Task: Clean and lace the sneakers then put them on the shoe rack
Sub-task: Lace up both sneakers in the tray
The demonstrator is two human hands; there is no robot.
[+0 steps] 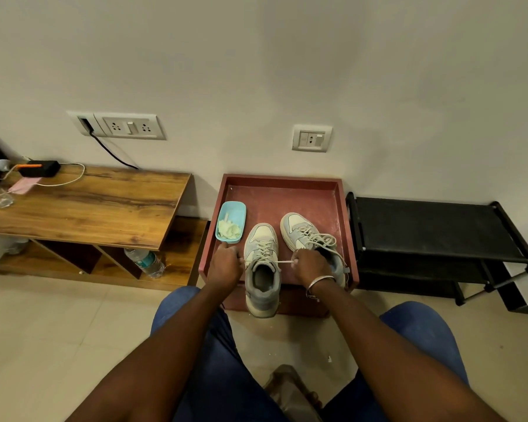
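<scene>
Between the curled, pinching fingers of left hand point(224, 264) and right hand point(310, 264): near sneaker point(261, 254) on red tray point(281, 178), lace point(284, 261) taut; risk, uneven pull frees an end or tips the overhanging shoe.

Before you, the red tray point(282, 179) stands on the tiled floor point(43, 315), against the wall. Two sneakers rest on it side by side, toes to the wall: the left sneaker point(261, 239), with its heel hanging over the front rim, and the right sneaker point(299, 228) further in. A blue tub point(237, 213) holding a crumpled pale cloth point(228, 229) lies by the tray's left rim. The black shoe rack point(433, 229) stands on the floor just right of the tray
</scene>
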